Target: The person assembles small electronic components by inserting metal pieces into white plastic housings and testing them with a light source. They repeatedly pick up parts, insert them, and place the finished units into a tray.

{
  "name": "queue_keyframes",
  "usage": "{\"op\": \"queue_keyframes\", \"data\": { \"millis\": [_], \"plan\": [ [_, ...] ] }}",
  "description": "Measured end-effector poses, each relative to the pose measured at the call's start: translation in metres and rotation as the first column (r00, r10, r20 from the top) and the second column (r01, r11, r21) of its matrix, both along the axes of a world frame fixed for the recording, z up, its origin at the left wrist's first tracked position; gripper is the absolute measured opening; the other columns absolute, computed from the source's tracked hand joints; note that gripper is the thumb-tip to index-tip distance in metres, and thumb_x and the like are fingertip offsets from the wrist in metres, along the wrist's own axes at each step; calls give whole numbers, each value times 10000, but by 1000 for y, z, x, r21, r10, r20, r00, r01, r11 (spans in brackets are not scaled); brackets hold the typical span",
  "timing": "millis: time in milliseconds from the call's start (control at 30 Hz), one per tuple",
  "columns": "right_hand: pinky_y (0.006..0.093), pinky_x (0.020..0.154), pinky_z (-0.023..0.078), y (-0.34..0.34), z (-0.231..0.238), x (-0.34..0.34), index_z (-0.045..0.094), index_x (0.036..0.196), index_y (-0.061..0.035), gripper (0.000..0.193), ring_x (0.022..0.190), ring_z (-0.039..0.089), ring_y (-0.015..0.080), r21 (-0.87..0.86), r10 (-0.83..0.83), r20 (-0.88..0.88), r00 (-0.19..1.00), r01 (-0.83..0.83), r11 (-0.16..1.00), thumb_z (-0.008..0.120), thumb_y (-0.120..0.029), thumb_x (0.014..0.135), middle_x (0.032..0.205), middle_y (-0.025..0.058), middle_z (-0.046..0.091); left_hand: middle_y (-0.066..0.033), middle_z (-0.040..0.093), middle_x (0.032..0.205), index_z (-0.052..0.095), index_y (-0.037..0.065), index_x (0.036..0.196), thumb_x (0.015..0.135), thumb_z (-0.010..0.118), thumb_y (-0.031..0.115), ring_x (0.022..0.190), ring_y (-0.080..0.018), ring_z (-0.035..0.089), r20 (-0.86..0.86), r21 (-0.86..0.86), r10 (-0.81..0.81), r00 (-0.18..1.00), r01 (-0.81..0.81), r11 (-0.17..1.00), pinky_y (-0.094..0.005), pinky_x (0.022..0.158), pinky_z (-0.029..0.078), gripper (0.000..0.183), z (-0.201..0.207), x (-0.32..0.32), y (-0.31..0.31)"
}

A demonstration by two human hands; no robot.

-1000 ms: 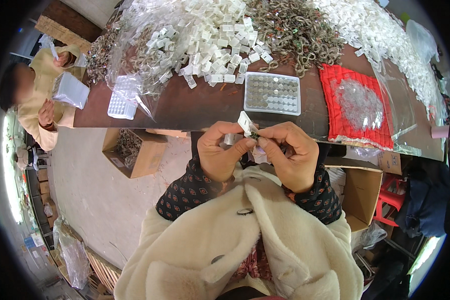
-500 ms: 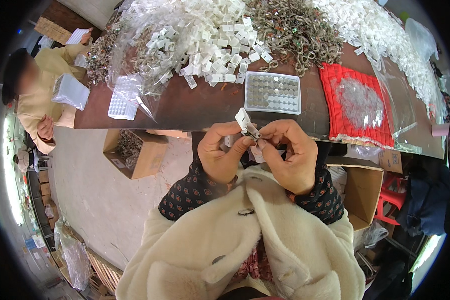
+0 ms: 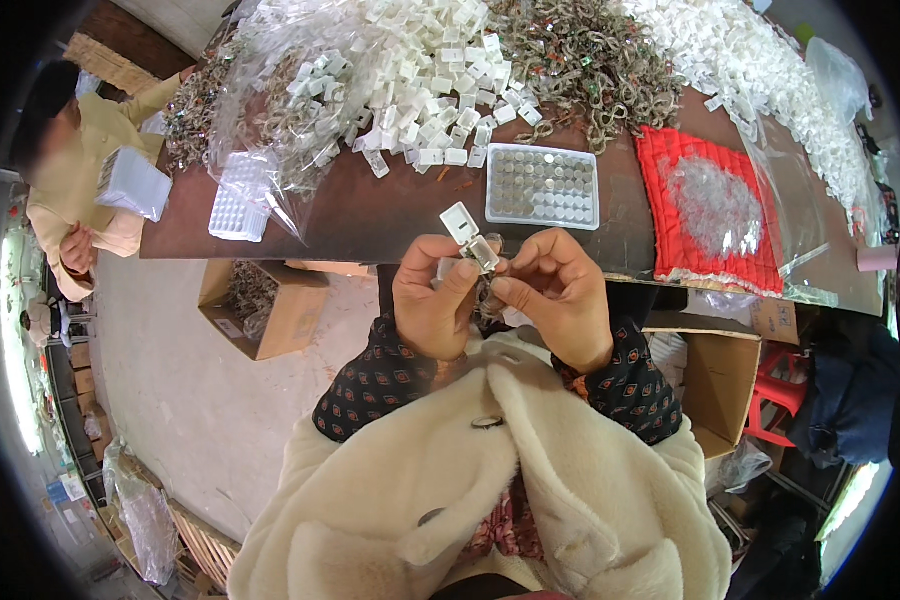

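Note:
Between the thumb and fingers of my left hand (image 3: 432, 305) is a small white plastic case (image 3: 462, 224), its hinged lid standing up and its hollow side toward me. My right hand (image 3: 568, 310) pinches close beside the case's lower right edge; what lies in its fingertips is too small to make out. A brownish coil of thin wire (image 3: 489, 302) hangs below the case between both hands. Just beyond them on the table, a clear tray (image 3: 494, 212) holds rows of round silver button cells.
White cases (image 3: 410, 120) and tangled wire coils (image 3: 590, 70) are heaped along the brown table (image 3: 370, 215). A red cloth (image 3: 660, 190) bears clear plastic bits. White trays (image 3: 238, 215) lie left, near a co-worker (image 3: 80, 170). Cardboard boxes (image 3: 288, 315) stand below.
The white case has tilted left, its lid swinging further up and its hollow turning toward me. My right hand has shifted slightly left. The co-worker's raised hand has moved away.

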State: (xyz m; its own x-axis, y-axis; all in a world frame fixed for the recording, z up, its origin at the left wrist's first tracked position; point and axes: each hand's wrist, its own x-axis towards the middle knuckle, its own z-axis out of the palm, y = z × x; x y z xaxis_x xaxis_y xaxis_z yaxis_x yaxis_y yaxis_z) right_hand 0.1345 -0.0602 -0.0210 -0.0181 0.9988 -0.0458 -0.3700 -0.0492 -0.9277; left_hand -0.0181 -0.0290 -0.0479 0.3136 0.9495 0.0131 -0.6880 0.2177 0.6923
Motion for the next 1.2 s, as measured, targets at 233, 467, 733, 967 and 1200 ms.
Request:
{"op": "queue_keyframes", "data": {
  "millis": [233, 467, 733, 967, 1200],
  "plan": [
    [284, 701, 501, 25, -11, 18, 691, 1000, -24, 191, 791, 646, 200, 424, -433, 673, 600, 167, 890, 680, 49, 824, 919, 103, 657, -175, 647, 1088, 534, 90, 1059, 962, 590, 134, 819, -144, 638, -56, -121, -13, 998, 6, 993, -153, 345, 315, 121, -14, -17, 13],
    [394, 699, 509, 51, -36, 23, 689, 973, -89, 177, 822, 628, 306, 483, -484, 834, 266, 72, 872, 673, -19, 811, 901, 105, 638, -191, 647, 1136, 546, 88, 1110, 968, 581, 86, 850, -155, 657, -5, -171, -51, 999, 49, 984, -150, 390, 341, 146, -30, -22, 18],
    [340, 661, 517, 48, -14, 16, 705, 966, -63, 210, 777, 636, 268, 497, -458, 770, 444, 32, 867, 695, 40, 783, 891, 110, 636, -177, 667, 1090, 552, 73, 1104, 970, 576, 96, 790, -117, 647, -89, -200, -72, 993, 53, 978, -145, 389, 351, 138, -24, -18, 19],
    [298, 637, 517, 31, 9, -1, 715, 984, -29, 243, 752, 633, 231, 593, -474, 724, 501, -103, 799, 719, 78, 766, 887, 98, 634, -137, 678, 998, 571, 42, 1119, 959, 594, 65, 707, -88, 625, -93, -116, -63, 994, 52, 992, -171, 420, 371, 163, -20, -10, 14],
    [326, 673, 537, 30, 8, -1, 704, 1008, -21, 297, 767, 647, 255, 658, -533, 692, 487, -121, 743, 693, 98, 736, 913, 102, 658, -123, 672, 981, 581, 34, 1088, 964, 583, 60, 696, -117, 621, 26, -250, -136, 990, 138, 958, -181, 466, 412, 127, -22, -11, 13]
  ]
}}
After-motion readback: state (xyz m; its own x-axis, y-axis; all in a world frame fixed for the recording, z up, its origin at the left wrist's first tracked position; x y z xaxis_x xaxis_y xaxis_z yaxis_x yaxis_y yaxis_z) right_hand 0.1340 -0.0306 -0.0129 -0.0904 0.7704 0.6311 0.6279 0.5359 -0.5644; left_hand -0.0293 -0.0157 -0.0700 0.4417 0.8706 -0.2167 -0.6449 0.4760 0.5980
